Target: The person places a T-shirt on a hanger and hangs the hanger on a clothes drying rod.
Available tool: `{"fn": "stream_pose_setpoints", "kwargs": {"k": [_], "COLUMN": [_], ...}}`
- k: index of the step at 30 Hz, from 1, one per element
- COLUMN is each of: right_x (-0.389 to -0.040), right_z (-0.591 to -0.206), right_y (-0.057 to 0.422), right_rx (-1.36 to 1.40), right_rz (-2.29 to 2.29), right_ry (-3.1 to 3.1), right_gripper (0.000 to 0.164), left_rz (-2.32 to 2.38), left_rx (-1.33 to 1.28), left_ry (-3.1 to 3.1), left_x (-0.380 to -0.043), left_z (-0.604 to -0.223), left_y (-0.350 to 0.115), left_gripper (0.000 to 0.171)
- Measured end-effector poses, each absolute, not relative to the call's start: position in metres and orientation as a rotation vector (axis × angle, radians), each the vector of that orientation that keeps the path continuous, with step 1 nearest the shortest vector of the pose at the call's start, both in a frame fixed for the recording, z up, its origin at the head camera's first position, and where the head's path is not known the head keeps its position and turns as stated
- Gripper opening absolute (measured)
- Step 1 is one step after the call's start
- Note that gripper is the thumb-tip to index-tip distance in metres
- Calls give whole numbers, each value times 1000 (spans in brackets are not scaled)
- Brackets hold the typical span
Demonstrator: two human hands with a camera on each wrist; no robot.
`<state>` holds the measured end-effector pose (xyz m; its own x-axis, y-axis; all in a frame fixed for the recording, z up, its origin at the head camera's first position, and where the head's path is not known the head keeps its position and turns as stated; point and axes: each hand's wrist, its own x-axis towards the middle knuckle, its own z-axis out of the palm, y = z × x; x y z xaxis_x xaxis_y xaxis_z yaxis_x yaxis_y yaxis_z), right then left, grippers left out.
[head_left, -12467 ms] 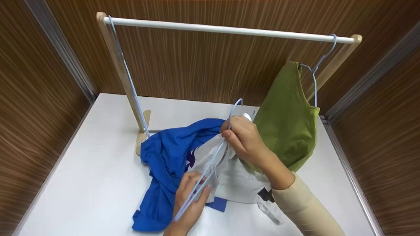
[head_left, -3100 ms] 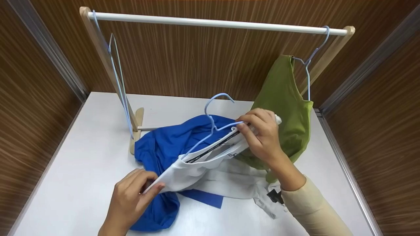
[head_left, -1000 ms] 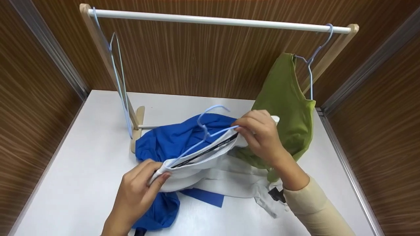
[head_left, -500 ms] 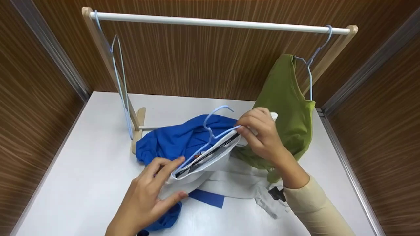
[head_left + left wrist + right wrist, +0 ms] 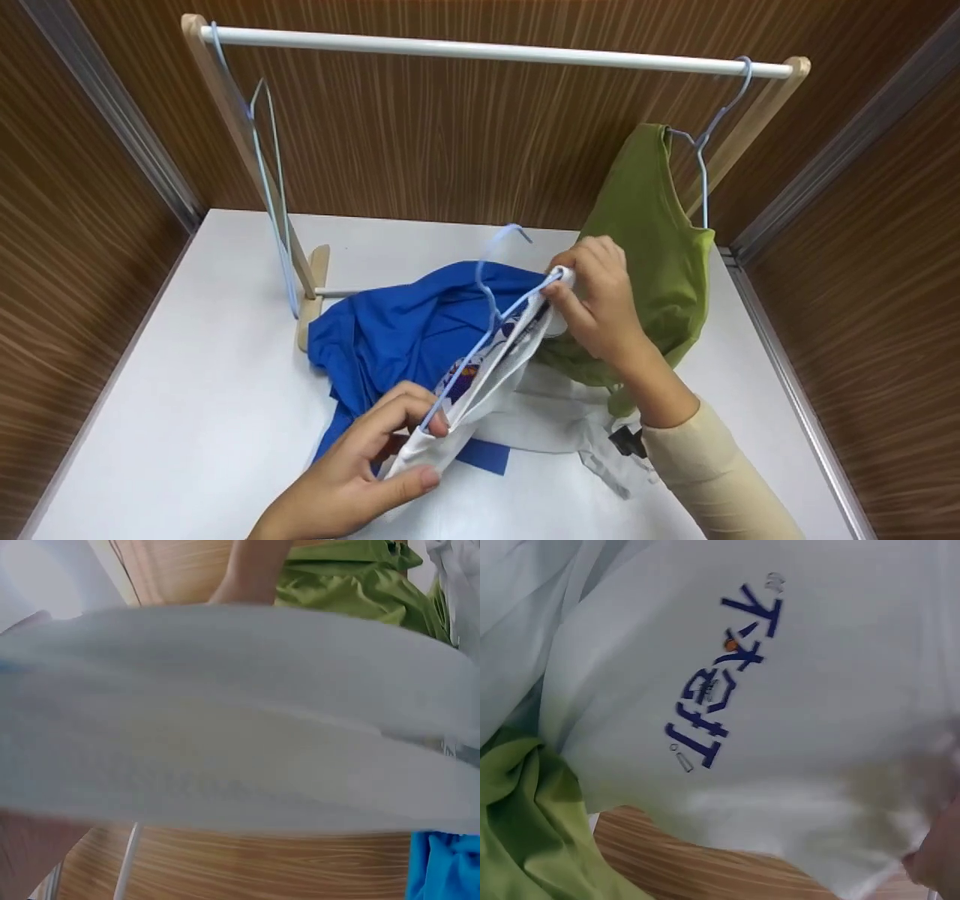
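Observation:
A white shirt [image 5: 480, 412] hangs on a light blue clothes hanger [image 5: 493, 300], held up above the table by both hands. My right hand [image 5: 596, 300] pinches the shirt's far shoulder together with the hanger arm. At the near shoulder, my left hand [image 5: 367, 465] holds the fabric between thumb and fingers, round the hanger's lower end. The hanger's hook points up and to the right. Dark printed characters show on the white shirt [image 5: 810, 727] in the right wrist view. Blurred pale cloth of the shirt [image 5: 225, 727] fills most of the left wrist view.
Blue clothing [image 5: 397, 315] lies behind the shirt on the white table [image 5: 187, 390], with more white clothing [image 5: 540, 420] to its right. A rack with a white rail [image 5: 465, 49] carries a green top [image 5: 645, 247] at right and a bare hanger [image 5: 262, 150] at left.
The white shirt is now on the hanger, which was bare in the oldest frame. Most recently the left hand moved right and down, and the shirt's neckline tilted more steeply.

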<state>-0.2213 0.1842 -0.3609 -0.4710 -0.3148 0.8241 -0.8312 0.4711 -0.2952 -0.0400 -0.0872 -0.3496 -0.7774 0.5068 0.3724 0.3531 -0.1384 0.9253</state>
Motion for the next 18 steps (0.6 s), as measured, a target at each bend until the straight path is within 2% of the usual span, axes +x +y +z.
{"fn": "stream_pose_setpoints", "kwargs": {"k": [6,11,18], "right_x": [-232,-232,-214], "right_z": [-366,-363,-345], "right_y": [190,190,180], "right_rx": [906,884,920], "right_rz": [896,920,1004], "right_ry": [-2031,-2013,-1923], "right_gripper": [58,57,59], "left_rz": [1985,1994,2229], "left_rx": [923,880,1051], "left_ry": [2011,2047,1910], "left_x": [-40,-43,-51], "left_z": [-349,-363,-369], "left_y": [-83,-83,-77], "left_gripper": [27,33,38]}}
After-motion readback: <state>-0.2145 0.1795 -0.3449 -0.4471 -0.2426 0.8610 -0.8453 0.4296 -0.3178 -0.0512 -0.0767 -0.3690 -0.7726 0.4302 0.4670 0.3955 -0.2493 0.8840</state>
